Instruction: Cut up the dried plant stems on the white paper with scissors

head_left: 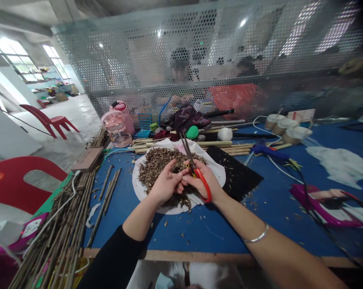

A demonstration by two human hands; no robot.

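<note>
My right hand (203,178) grips red-handled scissors (193,164), blades pointing up and away. My left hand (165,182) pinches a small piece that I cannot make out, right beside the scissor blades. Both hands hover over a heap of brown cut plant bits (157,162) lying on a white round sheet (217,170) on the blue table (217,228). A silver bangle (256,237) sits on my right wrist.
Long thin sticks (63,228) lie bundled along the left edge. A black mat (238,176), blue glue gun (268,152), cups (289,128), pink bottle (122,118) and bamboo rods (223,146) stand behind. Red chairs (21,180) are left. People sit behind the perforated screen (199,52).
</note>
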